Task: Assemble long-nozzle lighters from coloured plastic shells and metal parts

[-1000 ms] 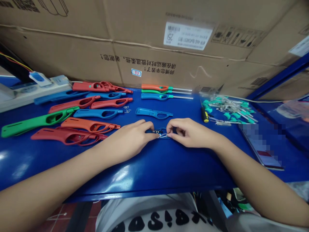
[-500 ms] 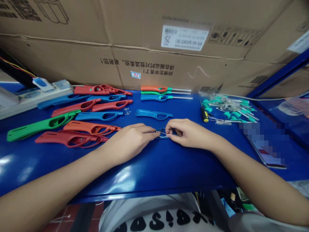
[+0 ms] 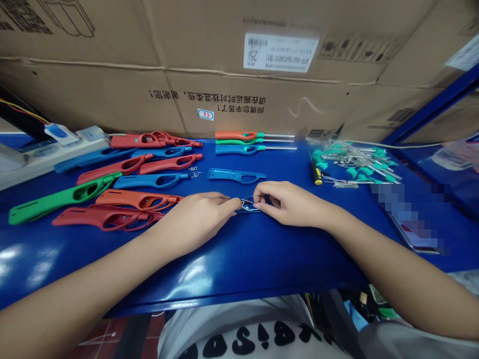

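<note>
My left hand and my right hand meet at the middle of the blue table. Both pinch a blue lighter shell lying flat between them, with a small metal wire part at its middle. The fingers of each hand are closed on it, and most of the shell is hidden under them. Another blue shell half lies just beyond the hands.
Red, blue and green lighter shells lie in rows at the left. Three assembled lighters rest at the back. At the right lie a screwdriver, a pile of green-tipped metal tubes and a phone. Cardboard boxes wall the back.
The hands have stayed on the shell, with the fingertips drawing slightly closer together. The camera view has shifted a little.
</note>
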A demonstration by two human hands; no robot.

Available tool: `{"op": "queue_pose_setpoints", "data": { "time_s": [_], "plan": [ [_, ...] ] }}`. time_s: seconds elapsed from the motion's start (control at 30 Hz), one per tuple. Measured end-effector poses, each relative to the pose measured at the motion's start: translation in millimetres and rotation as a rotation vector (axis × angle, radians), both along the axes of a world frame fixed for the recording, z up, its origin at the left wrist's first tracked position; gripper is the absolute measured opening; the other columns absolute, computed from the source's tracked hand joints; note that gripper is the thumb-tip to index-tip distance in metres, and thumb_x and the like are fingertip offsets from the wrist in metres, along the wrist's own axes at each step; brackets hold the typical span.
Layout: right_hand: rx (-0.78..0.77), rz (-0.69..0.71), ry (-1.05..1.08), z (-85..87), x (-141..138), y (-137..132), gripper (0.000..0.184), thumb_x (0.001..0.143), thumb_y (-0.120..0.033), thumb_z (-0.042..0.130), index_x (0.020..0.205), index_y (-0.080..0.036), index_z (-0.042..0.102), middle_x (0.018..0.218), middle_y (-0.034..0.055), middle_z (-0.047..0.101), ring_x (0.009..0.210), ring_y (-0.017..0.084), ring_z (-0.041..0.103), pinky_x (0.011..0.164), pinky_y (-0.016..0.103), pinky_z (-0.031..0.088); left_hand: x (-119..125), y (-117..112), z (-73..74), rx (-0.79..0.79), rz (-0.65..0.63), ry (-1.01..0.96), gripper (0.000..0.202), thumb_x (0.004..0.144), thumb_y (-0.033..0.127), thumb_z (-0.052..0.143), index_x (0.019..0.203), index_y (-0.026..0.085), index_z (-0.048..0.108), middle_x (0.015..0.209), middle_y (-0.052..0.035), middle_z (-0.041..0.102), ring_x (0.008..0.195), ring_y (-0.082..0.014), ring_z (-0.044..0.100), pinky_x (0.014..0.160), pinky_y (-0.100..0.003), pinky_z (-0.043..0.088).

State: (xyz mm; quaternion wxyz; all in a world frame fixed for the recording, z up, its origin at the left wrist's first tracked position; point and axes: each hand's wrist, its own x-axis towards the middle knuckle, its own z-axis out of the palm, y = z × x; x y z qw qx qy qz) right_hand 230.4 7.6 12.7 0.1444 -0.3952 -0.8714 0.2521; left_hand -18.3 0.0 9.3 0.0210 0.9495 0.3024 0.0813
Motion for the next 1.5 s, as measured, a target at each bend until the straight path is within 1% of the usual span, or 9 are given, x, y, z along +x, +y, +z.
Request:
{"op": "queue_pose_setpoints", "data": {
  "time_s": [0.13, 0.33, 0.57, 0.83, 0.93, 1.1, 1.3, 1.37, 1.5],
  "plan": [
    [-0.006, 0.004, 0.002, -0.6, -0.5, -0.3, 0.003, 0.090, -0.021, 0.060, 0.091, -0.019, 0.061, 0.085, 0.0011, 0.064, 0.063, 0.011, 0.049, 0.064, 0.024, 0.035, 0.4, -2.4, 0.3, 0.059, -0.024, 0.054, 0.017, 0.100, 0.018, 0.047, 0.110, 0.018, 0.060, 0.100, -0.0101, 0.073, 0.091, -0.0241, 0.071, 0.076, -0.034, 0.057],
    [0.033, -0.102, -0.012, -7.8, -5.8, 0.9, 0.010, 0.093, -0.024, 0.057, 0.091, -0.018, 0.064, 0.084, 0.0026, 0.067, 0.071, 0.013, 0.056, 0.066, 0.025, 0.037, 1.2, 0.9, -3.2, -0.070, 0.073, -0.054, 0.013, 0.097, 0.022, 0.055, 0.109, 0.019, 0.060, 0.097, -0.0068, 0.073, 0.088, -0.0235, 0.073, 0.076, -0.033, 0.057],
    [0.100, -0.122, -0.071, -11.9, -9.2, -0.7, 0.010, 0.092, -0.020, 0.058, 0.094, -0.019, 0.068, 0.090, 0.0043, 0.070, 0.079, 0.016, 0.062, 0.068, 0.026, 0.038, -0.2, 1.1, -8.6, -0.120, 0.132, -0.176, 0.015, 0.094, 0.024, 0.061, 0.109, 0.022, 0.058, 0.096, -0.0043, 0.075, 0.086, -0.0222, 0.074, 0.075, -0.031, 0.056],
    [0.186, -0.116, -0.054, -19.5, -13.0, 0.7, 0.010, 0.093, -0.017, 0.057, 0.088, -0.017, 0.066, 0.091, 0.0057, 0.072, 0.079, 0.017, 0.062, 0.069, 0.027, 0.039, 2.5, 2.1, -7.7, -0.177, 0.147, -0.214, 0.013, 0.091, 0.018, 0.065, 0.102, 0.021, 0.060, 0.098, -0.0014, 0.075, 0.086, -0.0209, 0.073, 0.076, -0.031, 0.055],
    [0.207, -0.119, -0.060, -20.0, -14.7, 0.6, 0.011, 0.092, -0.015, 0.058, 0.087, -0.018, 0.066, 0.092, 0.0054, 0.073, 0.081, 0.018, 0.064, 0.069, 0.027, 0.039, 3.5, 1.4, -5.5, -0.135, 0.153, -0.157, 0.013, 0.091, 0.020, 0.065, 0.104, 0.021, 0.061, 0.093, -0.0015, 0.074, 0.082, -0.0217, 0.072, 0.072, -0.031, 0.055],
    [0.142, -0.143, -0.027, -14.8, -11.8, 1.8, 0.008, 0.091, -0.017, 0.061, 0.087, -0.019, 0.067, 0.088, 0.0034, 0.072, 0.076, 0.016, 0.062, 0.066, 0.026, 0.038, 4.3, 0.0, -4.6, -0.063, 0.044, -0.084, 0.023, 0.098, 0.020, 0.054, 0.119, 0.021, 0.062, 0.109, -0.0064, 0.071, 0.097, -0.0239, 0.068, 0.083, -0.037, 0.056],
    [-0.081, -0.211, 0.085, -2.6, -1.4, 2.3, 0.006, 0.093, -0.024, 0.059, 0.092, -0.019, 0.060, 0.055, -0.0063, 0.053, 0.049, 0.010, 0.046, 0.053, 0.023, 0.033, 2.9, 1.8, -11.1, 0.031, -0.068, -0.051, 0.034, 0.100, 0.017, 0.047, 0.128, 0.025, 0.064, 0.129, -0.0060, 0.063, 0.106, -0.0260, 0.061, 0.090, -0.043, 0.056],
    [-0.101, -0.161, 0.097, -0.1, 1.3, 2.1, 0.007, 0.091, -0.023, 0.060, 0.096, -0.019, 0.058, 0.057, -0.0078, 0.051, 0.049, 0.009, 0.044, 0.053, 0.022, 0.034, 2.5, 1.8, -11.2, 0.046, -0.069, -0.027, 0.035, 0.099, 0.015, 0.048, 0.128, 0.025, 0.065, 0.128, -0.0066, 0.063, 0.105, -0.0264, 0.060, 0.088, -0.043, 0.056],
    [-0.061, -0.035, 0.078, -1.4, 4.2, 4.1, 0.011, 0.085, -0.012, 0.063, 0.095, -0.017, 0.063, 0.072, -0.0036, 0.058, 0.057, 0.008, 0.048, 0.058, 0.022, 0.038, 2.6, 1.3, -9.3, 0.072, -0.063, 0.022, 0.036, 0.097, 0.014, 0.051, 0.128, 0.024, 0.066, 0.128, -0.0078, 0.063, 0.103, -0.0272, 0.059, 0.085, -0.043, 0.057]
  ]
}}
